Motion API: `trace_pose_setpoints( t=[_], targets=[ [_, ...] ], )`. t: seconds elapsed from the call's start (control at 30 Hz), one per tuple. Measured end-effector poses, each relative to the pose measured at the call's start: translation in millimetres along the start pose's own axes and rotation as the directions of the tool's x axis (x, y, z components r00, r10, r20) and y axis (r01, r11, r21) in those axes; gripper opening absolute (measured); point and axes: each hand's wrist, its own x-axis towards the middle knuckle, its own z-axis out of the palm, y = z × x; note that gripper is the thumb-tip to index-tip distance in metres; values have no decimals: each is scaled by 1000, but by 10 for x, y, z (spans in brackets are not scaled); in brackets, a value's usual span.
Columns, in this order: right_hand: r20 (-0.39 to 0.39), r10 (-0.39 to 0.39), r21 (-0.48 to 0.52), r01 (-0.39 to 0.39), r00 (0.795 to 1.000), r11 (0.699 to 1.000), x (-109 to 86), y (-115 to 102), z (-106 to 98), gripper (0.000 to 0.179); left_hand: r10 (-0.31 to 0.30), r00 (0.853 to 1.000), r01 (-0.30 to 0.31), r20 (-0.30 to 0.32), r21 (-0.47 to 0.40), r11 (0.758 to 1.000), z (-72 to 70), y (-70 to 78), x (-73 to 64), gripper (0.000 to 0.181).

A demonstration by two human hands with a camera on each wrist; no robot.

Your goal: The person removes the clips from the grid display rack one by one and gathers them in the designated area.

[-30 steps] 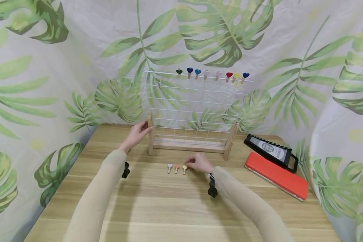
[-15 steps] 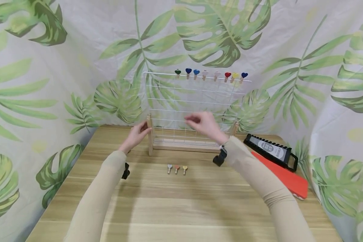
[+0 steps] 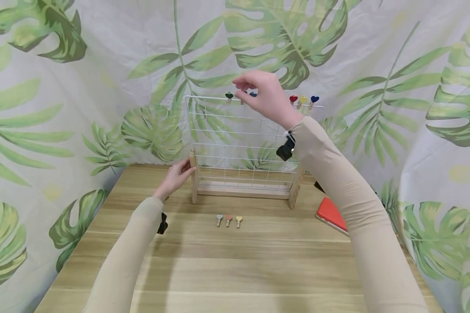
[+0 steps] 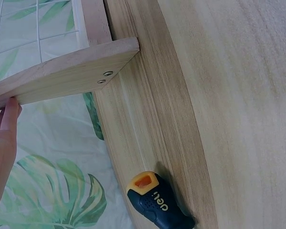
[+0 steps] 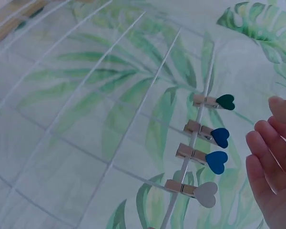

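Observation:
My left hand [image 3: 175, 177] grips the left wooden post [image 3: 194, 184] of a white wire grid rack [image 3: 235, 156]; in the left wrist view its fingertips touch the post's edge. Raised at the rack's top wire, my right hand [image 3: 268, 98] has loosely bent fingers and holds nothing. In the right wrist view it is beside a green heart clothespin [image 5: 225, 102], a dark blue one [image 5: 220, 138], a lighter blue one [image 5: 216, 162] and a pale one [image 5: 206, 194], all clipped to that wire. Red [image 3: 293, 99], yellow [image 3: 303, 99] and dark blue heart clothespins [image 3: 315, 99] sit farther right.
On the wooden table [image 3: 203, 269], a grey-white [image 3: 219, 219], an orange [image 3: 229, 220] and a yellow heart clothespin [image 3: 239, 221] lie before the rack. A red case [image 3: 330, 213] is partly behind my right sleeve. A black-and-yellow handle [image 4: 157, 202] lies left of the rack.
My right hand has left the yellow clothespin on the table and risen to the rack's top wire, covering some clothespins there. The left hand stays on the post.

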Motion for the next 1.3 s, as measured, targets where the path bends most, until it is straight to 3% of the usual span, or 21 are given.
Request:
trace_pose_setpoints(
  t=[0.23, 0.43, 0.6, 0.93, 1.3],
  targets=[
    [153, 39, -65, -29, 987, 997, 209, 51, 71, 29, -1, 1000, 1, 1, -9, 1000, -5, -5, -30, 65],
    [192, 63, -102, -44, 979, 994, 268, 91, 130, 23, 12, 1000, -12, -8, -17, 1000, 12, -8, -23, 62],
    [188, 63, -96, -45, 980, 994, 279, 96, 139, 15, 8, 1000, -8, -5, -13, 1000, -1, -1, -11, 63],
    [162, 95, -111, -78, 982, 991, 279, 97, 178, 16, -1, 1000, 1, 6, -2, 1000, -15, 7, -2, 65],
    [69, 29, -109, -21, 997, 994, 237, 128, 238, 14, 15, 1000, -16, -11, -34, 999, 13, 15, 7, 60]
  ],
)
